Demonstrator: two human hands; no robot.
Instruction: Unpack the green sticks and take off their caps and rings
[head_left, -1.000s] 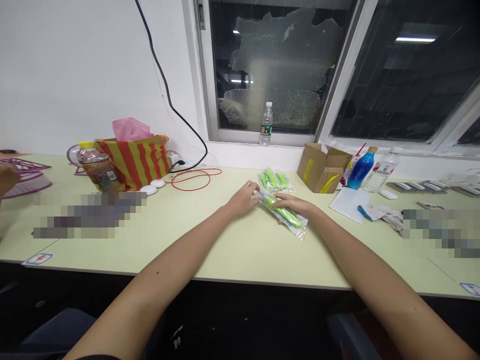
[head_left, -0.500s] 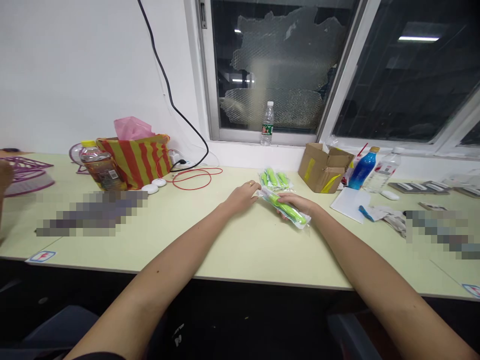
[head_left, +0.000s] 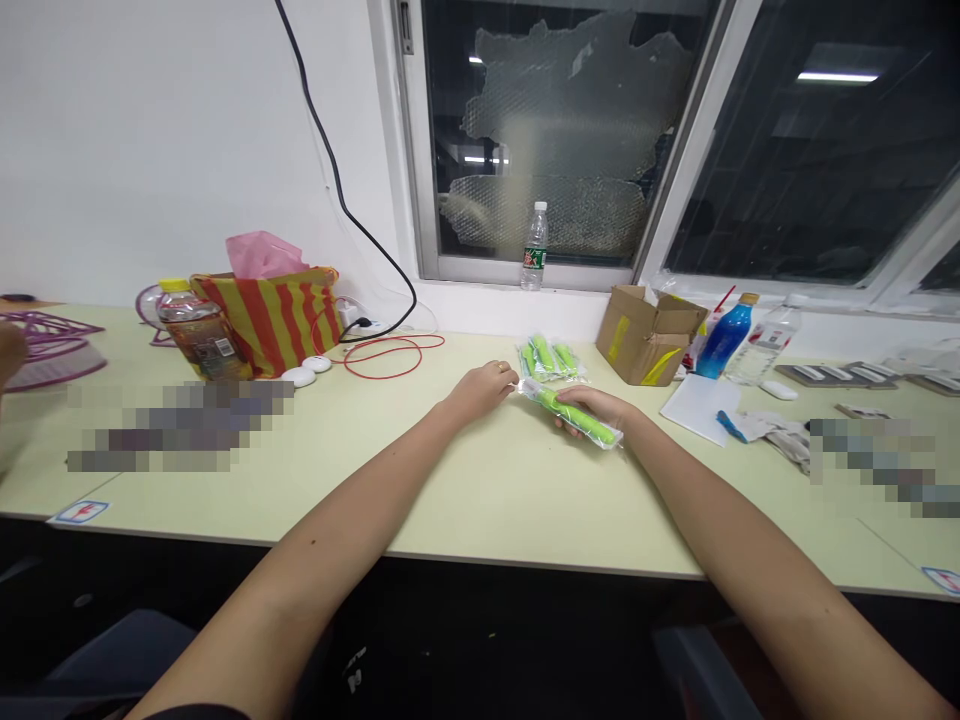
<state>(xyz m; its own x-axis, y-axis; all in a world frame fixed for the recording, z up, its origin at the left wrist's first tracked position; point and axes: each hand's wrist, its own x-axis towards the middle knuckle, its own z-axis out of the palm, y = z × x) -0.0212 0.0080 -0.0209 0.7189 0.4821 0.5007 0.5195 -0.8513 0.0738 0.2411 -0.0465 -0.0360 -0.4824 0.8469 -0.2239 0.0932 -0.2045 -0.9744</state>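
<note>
A clear plastic bag [head_left: 528, 388] holds a long, bright-green object [head_left: 585, 421] whose exact kind I cannot make out. My right hand [head_left: 592, 404] is wrapped round the middle of this package, thumb on top and fingertips underneath. At the bag's far left end, my left hand [head_left: 484, 390] has its fingers closed in a pinch on the plastic edge. The package slants down to the right above the table. Just behind it lie several more bagged green pieces [head_left: 551, 357], similar in colour.
Across the pale table [head_left: 450, 490] stand a striped bag [head_left: 274, 325] and a tea bottle [head_left: 202, 330] at left, with a red cable [head_left: 386, 375] nearby. At right are a cardboard box [head_left: 637, 340], a blue bottle [head_left: 726, 338] and a glove [head_left: 780, 432].
The package has turned slightly in my right hand, its right end a little higher than before. Both hands stay in nearly the same place.
</note>
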